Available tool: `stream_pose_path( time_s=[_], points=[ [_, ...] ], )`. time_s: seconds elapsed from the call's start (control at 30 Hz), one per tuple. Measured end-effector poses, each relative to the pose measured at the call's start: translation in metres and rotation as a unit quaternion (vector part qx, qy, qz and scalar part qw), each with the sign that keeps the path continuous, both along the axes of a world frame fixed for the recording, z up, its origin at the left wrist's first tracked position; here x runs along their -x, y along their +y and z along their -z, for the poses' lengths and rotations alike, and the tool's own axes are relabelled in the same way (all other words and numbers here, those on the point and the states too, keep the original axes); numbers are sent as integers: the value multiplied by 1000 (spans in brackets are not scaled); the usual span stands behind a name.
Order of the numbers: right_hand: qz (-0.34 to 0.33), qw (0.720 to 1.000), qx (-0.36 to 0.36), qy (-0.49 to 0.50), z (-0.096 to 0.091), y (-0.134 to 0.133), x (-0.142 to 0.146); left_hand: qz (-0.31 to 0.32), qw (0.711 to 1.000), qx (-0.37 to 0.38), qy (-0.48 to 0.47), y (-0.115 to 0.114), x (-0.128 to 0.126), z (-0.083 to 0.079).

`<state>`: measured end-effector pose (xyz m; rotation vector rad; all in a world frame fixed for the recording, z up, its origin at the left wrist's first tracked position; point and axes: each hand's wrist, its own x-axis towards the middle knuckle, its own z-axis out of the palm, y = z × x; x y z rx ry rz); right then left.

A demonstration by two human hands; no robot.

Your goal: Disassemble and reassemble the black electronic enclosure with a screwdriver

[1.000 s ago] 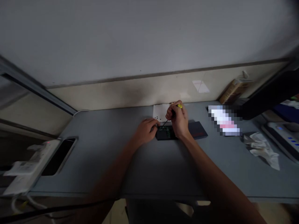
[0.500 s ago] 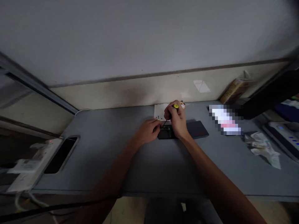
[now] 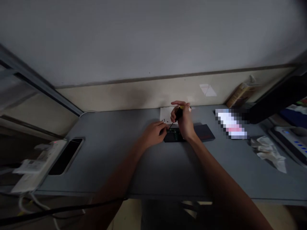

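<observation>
Left hand (image 3: 155,133): bare, slim-fingered
Right hand (image 3: 185,121): bare, slim-fingered
Left forearm (image 3: 131,161): bare, slender, tapering smoothly
Right forearm (image 3: 213,163): bare, slender, lower part deep in shadow

Dark-screened phone (image 3: 66,156) beside white power strip (image 3: 35,179), crumpled white tissue (image 3: 270,152), tilted brown box-shaped object (image 3: 240,95)

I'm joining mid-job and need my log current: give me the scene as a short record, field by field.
Left hand: at the case's left end; exact contact unclear
Right hand: gripping the screwdriver, index finger extended
Screwdriver: tilted, shaft down toward the left hand's fingertips
Case: open, green board showing
Behind case: white paper with dark dots
Right of case: dark slab
Far left: phone, beside power strip
Far right: crumpled tissue
</observation>
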<state>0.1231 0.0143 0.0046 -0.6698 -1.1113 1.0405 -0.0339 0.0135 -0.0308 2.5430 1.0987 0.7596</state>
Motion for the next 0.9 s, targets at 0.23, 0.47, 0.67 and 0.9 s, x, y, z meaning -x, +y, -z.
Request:
stream_pose_path(
  time_s=[0.23, 0.47, 0.67, 0.9],
  points=[
    [-7, 998, 38, 44, -4, 0, -5, -4, 1000, 26, 7, -1, -1, -1],
    [0, 1000, 29, 11, -8, -1, -6, -17, 998, 53, 21, -2, -1, -3],
    [-31, 997, 43, 60, -7, -1, -7, -40, 996, 74, 41, -3, -3, -5],
    [22, 998, 61, -3, -6, -1, -7, -40, 996, 77, 38, -3, -2, -4]
  ],
)
